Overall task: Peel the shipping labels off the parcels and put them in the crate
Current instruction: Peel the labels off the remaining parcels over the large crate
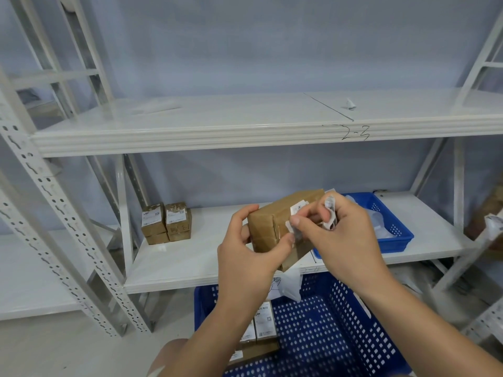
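Observation:
My left hand (pixel 250 248) grips a brown cardboard parcel (pixel 275 221) from its left side, thumb on the near face. With thumb and forefinger my right hand (pixel 340 238) pinches a white label remnant (pixel 293 230) on the parcel, while its other fingers hold a crumpled peeled label (pixel 330 213). A small white patch of label (pixel 296 207) still sticks to the parcel's top. Below the hands stands a large blue perforated crate (pixel 334 336) with a few labelled parcels (pixel 262 326) and a white plastic bag (pixel 291 284) at its rim.
Several small labelled parcels (pixel 166 223) are stacked at the left of the white lower shelf (pixel 190 265). A smaller blue basket (pixel 392 224) with clear plastic sits at the shelf's right. The upper shelf (pixel 217 126) holds a scrap (pixel 349 104). Metal uprights (pixel 54 213) flank the left.

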